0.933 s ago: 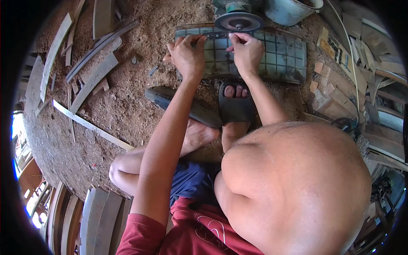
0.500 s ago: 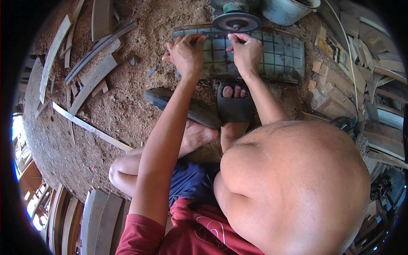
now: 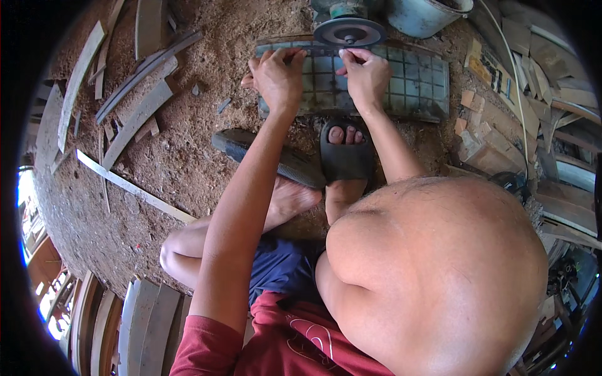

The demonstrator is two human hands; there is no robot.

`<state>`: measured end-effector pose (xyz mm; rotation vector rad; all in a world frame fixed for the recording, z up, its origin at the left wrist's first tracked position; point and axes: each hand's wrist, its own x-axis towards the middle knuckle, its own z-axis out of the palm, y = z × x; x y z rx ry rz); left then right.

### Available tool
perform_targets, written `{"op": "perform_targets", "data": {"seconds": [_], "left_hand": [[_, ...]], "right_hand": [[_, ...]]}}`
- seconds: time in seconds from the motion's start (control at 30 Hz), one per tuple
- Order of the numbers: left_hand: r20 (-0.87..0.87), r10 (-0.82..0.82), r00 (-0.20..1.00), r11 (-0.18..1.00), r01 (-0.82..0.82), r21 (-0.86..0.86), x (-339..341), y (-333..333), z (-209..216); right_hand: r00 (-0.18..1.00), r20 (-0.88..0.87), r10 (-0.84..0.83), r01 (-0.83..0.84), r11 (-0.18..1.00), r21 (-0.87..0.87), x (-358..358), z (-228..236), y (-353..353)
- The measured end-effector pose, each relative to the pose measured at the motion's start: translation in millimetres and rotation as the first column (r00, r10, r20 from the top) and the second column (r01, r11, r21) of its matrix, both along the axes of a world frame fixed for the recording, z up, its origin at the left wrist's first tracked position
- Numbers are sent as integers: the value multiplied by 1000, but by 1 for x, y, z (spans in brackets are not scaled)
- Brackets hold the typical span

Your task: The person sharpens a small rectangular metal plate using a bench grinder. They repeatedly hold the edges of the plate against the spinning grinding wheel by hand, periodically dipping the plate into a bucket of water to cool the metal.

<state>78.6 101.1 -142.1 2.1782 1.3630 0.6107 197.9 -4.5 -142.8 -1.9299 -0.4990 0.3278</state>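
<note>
A round disc (image 3: 349,33) on a bench-grinder-like machine (image 3: 348,10) stands just beyond my hands. My left hand (image 3: 278,76) is at its near left, with thumb and forefinger pinched together and the other fingers curled. Close to the disc's lower edge, my right hand (image 3: 367,74) makes a similar pinch from the right. Whatever sits between the fingertips of either hand is too small to make out. Both hands hover over a greenish tiled panel (image 3: 414,84) with dark grid lines, which lies flat on the ground.
A pale bucket (image 3: 426,15) stands right of the machine. Wood strips (image 3: 138,125) lie on the sawdust-covered ground at the left, with offcuts (image 3: 492,147) and a pale cable (image 3: 517,81) at the right. My sandalled foot (image 3: 346,150) is close to the panel's near edge.
Both hands have shifted slightly to the right, still pinched near the disc. The panel, the machine and my feet stay where they were.
</note>
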Motion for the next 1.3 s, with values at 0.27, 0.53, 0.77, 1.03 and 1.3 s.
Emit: {"op": "perform_targets", "data": {"seconds": [0.27, 0.53, 0.77, 1.03, 1.3], "left_hand": [[-36, 21, 999, 1000, -21, 13, 3, -2, 1], [-23, 6, 1000, 1000, -5, 24, 4, -2, 0], [-15, 3, 1000, 1000, -3, -6, 4, -2, 0], [12, -11, 1000, 999, 11, -31, 7, -5, 1], [17, -7, 1000, 999, 7, -45, 9, -7, 3]], "right_hand": [[1000, -19, 0, 0, 1000, 0, 2, 2, -2], [998, -62, -17, 18, 1000, 18, 4, -2, -2], [997, -68, -22, 23, 1000, 13, 4, 1, -2], [996, -83, -27, 28, 1000, 14, 7, 1, -6], [997, -69, -39, 38, 999, -13, 8, -1, -7]]}}
